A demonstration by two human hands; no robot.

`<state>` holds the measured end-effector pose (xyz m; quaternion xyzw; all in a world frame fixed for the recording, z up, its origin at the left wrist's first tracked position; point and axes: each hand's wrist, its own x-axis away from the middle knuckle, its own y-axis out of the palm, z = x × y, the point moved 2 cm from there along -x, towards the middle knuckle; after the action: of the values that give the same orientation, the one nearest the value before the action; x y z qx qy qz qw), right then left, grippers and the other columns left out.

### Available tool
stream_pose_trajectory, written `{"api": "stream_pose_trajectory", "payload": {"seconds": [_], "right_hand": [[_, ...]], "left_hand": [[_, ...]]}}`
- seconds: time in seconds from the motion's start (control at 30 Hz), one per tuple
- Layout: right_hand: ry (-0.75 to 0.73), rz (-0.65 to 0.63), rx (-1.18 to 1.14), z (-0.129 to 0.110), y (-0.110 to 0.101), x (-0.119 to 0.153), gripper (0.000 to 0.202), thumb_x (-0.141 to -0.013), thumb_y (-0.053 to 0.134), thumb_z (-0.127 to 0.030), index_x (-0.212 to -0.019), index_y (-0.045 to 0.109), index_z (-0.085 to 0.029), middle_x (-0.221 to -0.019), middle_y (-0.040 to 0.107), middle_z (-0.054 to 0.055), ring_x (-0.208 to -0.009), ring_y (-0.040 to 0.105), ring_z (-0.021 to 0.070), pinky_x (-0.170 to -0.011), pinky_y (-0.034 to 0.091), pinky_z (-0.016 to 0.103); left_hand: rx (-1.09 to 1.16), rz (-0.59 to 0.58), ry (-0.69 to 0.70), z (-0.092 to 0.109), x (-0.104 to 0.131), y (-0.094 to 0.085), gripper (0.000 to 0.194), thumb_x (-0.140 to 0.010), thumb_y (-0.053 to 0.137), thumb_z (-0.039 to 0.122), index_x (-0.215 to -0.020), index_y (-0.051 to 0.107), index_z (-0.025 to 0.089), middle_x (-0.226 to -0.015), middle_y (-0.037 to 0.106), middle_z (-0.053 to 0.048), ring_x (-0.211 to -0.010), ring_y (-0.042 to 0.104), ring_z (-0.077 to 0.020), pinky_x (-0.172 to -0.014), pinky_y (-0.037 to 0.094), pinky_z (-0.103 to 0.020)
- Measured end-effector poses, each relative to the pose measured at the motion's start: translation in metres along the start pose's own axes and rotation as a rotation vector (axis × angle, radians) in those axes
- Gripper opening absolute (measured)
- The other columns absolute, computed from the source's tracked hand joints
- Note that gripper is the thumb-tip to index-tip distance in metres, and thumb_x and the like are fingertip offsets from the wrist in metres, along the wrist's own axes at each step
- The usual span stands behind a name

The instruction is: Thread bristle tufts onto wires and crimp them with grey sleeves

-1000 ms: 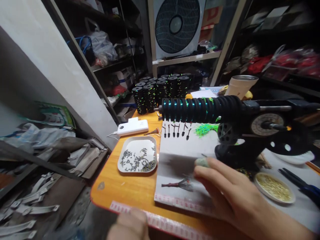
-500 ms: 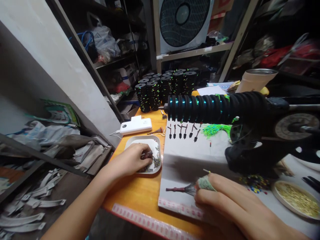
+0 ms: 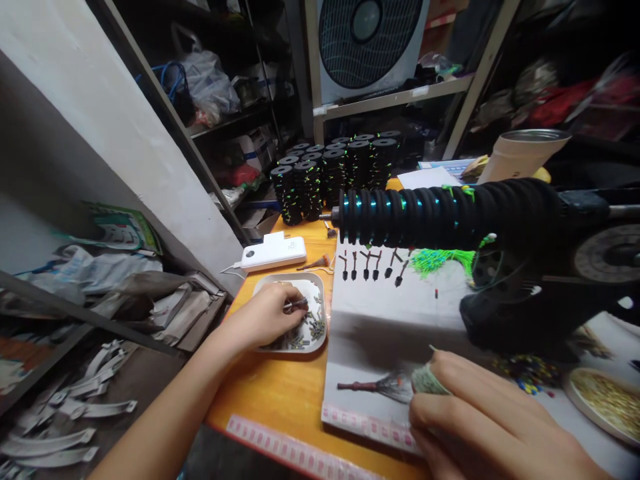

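My left hand (image 3: pixel 280 312) is over a white tray (image 3: pixel 321 293) of small dark and greenish pieces (image 3: pixel 316 327); its fingers are pinched at a small dark piece. On the white board (image 3: pixel 365 360), my right hand (image 3: pixel 465 393) has closed fingers, with a green wrap (image 3: pixel 427 380) round one of them. A dark-handled tool with a flared, whitish end (image 3: pixel 370 387) lies with that end at my right fingertips. What the right fingers pinch is hidden. A row of small dark pieces (image 3: pixel 366 267) lies below a black ribbed roll (image 3: pixel 415 217).
A white power bank (image 3: pixel 274 253) sits behind the tray. Black ribbed rolls (image 3: pixel 333 177) stand at the back. Right of the board are green strands (image 3: pixel 445 261), coloured beads (image 3: pixel 530 377) and a dish of gold bits (image 3: pixel 607 403). A black machine (image 3: pixel 530 287) stands there too.
The view has shifted slightly, so the board and machine appear further right. My left hand stays over the tray, its fingers slightly moved. My right hand stays beside the tool's flared end.
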<state>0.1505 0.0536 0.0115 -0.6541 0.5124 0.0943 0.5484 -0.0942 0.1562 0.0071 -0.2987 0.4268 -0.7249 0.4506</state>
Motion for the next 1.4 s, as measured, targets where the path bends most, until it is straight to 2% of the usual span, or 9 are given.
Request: {"api": "stream_pose_trajectory", "payload": {"seconds": [0.17, 0.4, 0.67, 0.83, 1.0, 1.17, 1.23, 1.33, 1.4], "right_hand": [[-0.065, 0.041, 0.05, 0.001, -0.001, -0.002, 0.026, -0.099, 0.04, -0.018, -0.079, 0.057, -0.024, -0.056, 0.049, 0.002, -0.054, 0.055, 0.0205, -0.047, 0.04, 0.032], [0.011, -0.165, 0.074, -0.008, -0.015, -0.008, 0.025, -0.09, 0.045, -0.005, -0.083, 0.065, -0.019, -0.065, 0.059, 0.006, -0.059, 0.056, 0.0188, -0.053, 0.047, 0.029], [-0.044, -0.082, 0.07, -0.01, -0.014, -0.008, 0.033, -0.094, 0.039, -0.006, -0.077, 0.064, -0.018, -0.061, 0.058, 0.006, -0.059, 0.06, 0.0204, -0.054, 0.046, 0.03], [-0.011, -0.08, 0.046, -0.008, -0.011, -0.006, 0.032, -0.092, 0.042, -0.005, -0.076, 0.067, -0.018, -0.063, 0.055, 0.005, -0.057, 0.054, 0.0183, -0.053, 0.044, 0.028], [0.057, -0.073, -0.076, -0.003, -0.009, -0.001, 0.025, -0.089, 0.05, -0.005, -0.082, 0.07, -0.017, -0.068, 0.053, 0.004, -0.059, 0.05, 0.0159, -0.051, 0.041, 0.025], [0.081, -0.076, -0.12, -0.003, -0.014, -0.006, 0.024, -0.09, 0.053, -0.006, -0.081, 0.072, -0.017, -0.069, 0.051, 0.004, -0.061, 0.05, 0.0145, -0.052, 0.04, 0.024], [0.078, -0.068, -0.118, -0.004, -0.015, -0.008, 0.023, -0.089, 0.054, -0.005, -0.081, 0.072, -0.017, -0.068, 0.05, 0.003, -0.061, 0.05, 0.0145, -0.052, 0.039, 0.024], [0.082, -0.02, -0.152, -0.007, -0.015, -0.009, 0.019, -0.088, 0.055, -0.005, -0.082, 0.069, -0.015, -0.069, 0.051, 0.003, -0.062, 0.051, 0.0139, -0.053, 0.039, 0.023], [0.115, 0.011, -0.202, -0.008, -0.013, -0.007, 0.016, -0.088, 0.055, -0.005, -0.082, 0.064, -0.015, -0.069, 0.053, 0.002, -0.063, 0.052, 0.0133, -0.054, 0.04, 0.023]], "left_hand": [[-0.051, 0.028, -0.029, -0.001, -0.005, 0.003, 0.006, -0.081, 0.058, 0.024, -0.083, 0.062, 0.02, -0.08, 0.068, -0.004, -0.073, 0.061, -0.0224, -0.065, 0.043, -0.031], [-0.056, -0.014, -0.056, -0.002, -0.006, -0.002, 0.013, -0.082, 0.057, 0.027, -0.075, 0.065, 0.019, -0.079, 0.072, -0.006, -0.074, 0.066, -0.0246, -0.068, 0.046, -0.032], [-0.035, -0.009, -0.097, -0.005, 0.004, -0.024, 0.017, -0.083, 0.056, 0.023, -0.085, 0.072, 0.018, -0.092, 0.078, -0.006, -0.088, 0.07, -0.0244, -0.08, 0.048, -0.031], [-0.081, -0.056, -0.108, -0.005, 0.0, -0.013, 0.012, -0.082, 0.064, 0.025, -0.074, 0.068, 0.018, -0.078, 0.073, -0.003, -0.078, 0.067, -0.0224, -0.074, 0.049, -0.034], [-0.084, -0.062, -0.111, -0.005, -0.005, 0.002, 0.026, -0.087, 0.068, 0.031, -0.068, 0.058, 0.017, -0.065, 0.058, 0.005, -0.062, 0.057, -0.0145, -0.065, 0.049, -0.033], [0.126, 0.174, -0.174, 0.005, 0.006, -0.007, 0.015, -0.072, 0.073, 0.016, -0.068, 0.059, 0.018, -0.066, 0.058, 0.002, -0.066, 0.054, -0.0181, -0.07, 0.045, -0.036], [0.301, 0.28, -0.187, 0.016, 0.019, -0.008, 0.01, -0.073, 0.07, 0.019, -0.076, 0.061, 0.018, -0.075, 0.063, -0.002, -0.073, 0.057, -0.0199, -0.073, 0.046, -0.036], [0.63, 0.32, -0.175, 0.039, 0.041, 0.01, 0.023, -0.083, 0.064, 0.035, -0.097, 0.066, 0.017, -0.093, 0.071, -0.007, -0.084, 0.065, -0.0202, -0.076, 0.051, -0.033], [0.824, 0.33, -0.172, 0.057, 0.054, 0.032, 0.03, -0.087, 0.061, 0.044, -0.1, 0.067, 0.018, -0.088, 0.073, -0.006, -0.076, 0.065, -0.0166, -0.073, 0.053, -0.031]]}}
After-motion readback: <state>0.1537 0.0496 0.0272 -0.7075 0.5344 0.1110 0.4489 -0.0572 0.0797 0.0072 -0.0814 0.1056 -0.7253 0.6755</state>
